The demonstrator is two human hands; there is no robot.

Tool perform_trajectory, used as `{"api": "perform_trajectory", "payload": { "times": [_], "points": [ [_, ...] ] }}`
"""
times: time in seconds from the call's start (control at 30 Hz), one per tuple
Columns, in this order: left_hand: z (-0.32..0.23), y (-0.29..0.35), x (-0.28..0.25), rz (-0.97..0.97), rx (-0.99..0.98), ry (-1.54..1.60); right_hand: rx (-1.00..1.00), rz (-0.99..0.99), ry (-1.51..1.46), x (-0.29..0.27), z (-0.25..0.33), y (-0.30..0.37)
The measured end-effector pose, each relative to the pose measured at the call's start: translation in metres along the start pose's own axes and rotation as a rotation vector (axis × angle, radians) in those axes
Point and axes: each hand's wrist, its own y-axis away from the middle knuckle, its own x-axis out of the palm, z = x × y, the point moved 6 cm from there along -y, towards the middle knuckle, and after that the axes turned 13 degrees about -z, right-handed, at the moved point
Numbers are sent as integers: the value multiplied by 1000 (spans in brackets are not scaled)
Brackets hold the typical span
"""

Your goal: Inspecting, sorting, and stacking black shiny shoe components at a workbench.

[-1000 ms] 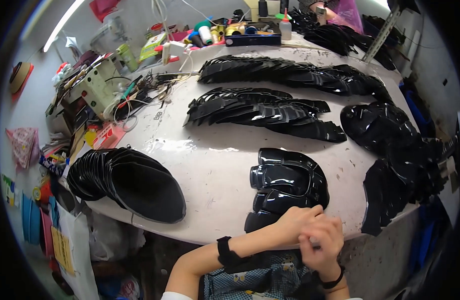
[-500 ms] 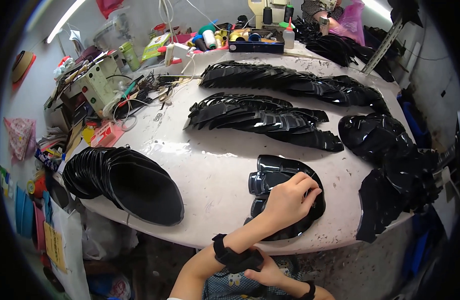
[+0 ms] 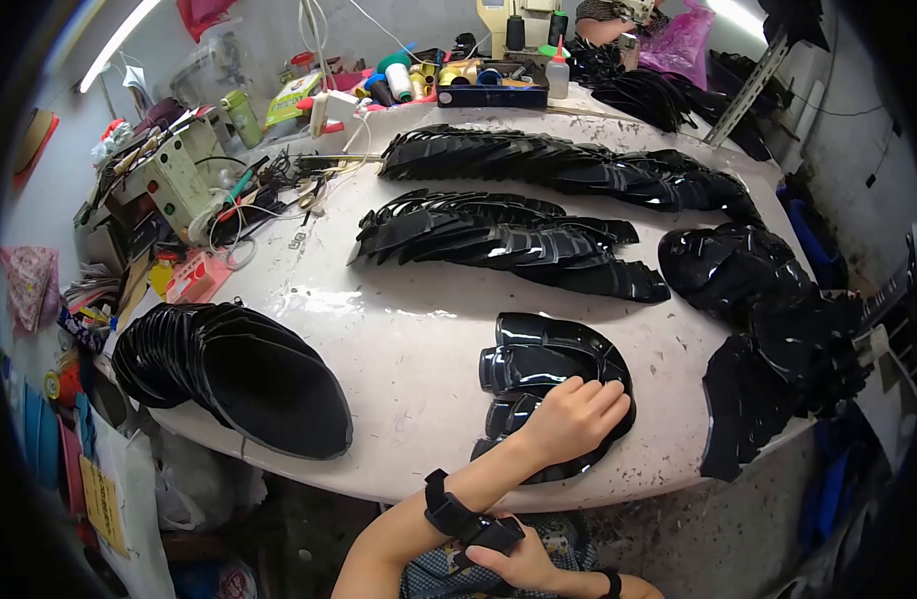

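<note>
On the near middle of the pale table lies a small pile of glossy black curved pieces (image 3: 533, 366), which look like shoe uppers, with band-like ends toward the left. My left hand (image 3: 573, 419) reaches across them, its curled fingers pinching the right edge of the U-shaped pile. How many pieces it grips is hidden. A black strap (image 3: 445, 504) circles my left wrist. Below it, near my lap, my right hand (image 3: 523, 559) closes around something black by a dark block (image 3: 493, 534). I cannot make out whether that block belongs to the strap.
Two long rows of overlapped black pieces (image 3: 518, 240) cross the table's middle and back. A nested stack of oval black pieces (image 3: 274, 394) stands at left; a black heap (image 3: 778, 349) covers the right edge. Behind are a thread tray (image 3: 493, 95), bottle (image 3: 558, 75), cables and a machine box (image 3: 179, 180).
My left hand has its fingertips drawn closer together on the pile's right side. My right hand has moved slightly left beneath the wrist. The whole view has shifted a little.
</note>
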Motion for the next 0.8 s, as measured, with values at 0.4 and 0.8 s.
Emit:
{"api": "perform_trajectory", "payload": {
  "times": [0.4,0.8],
  "points": [
    [37,13,0,-89,-904,609,5,-31,-42,-2,-11,3],
    [28,33,7,92,-1130,864,-263,-406,716,-144,59,-23]
  ]
}}
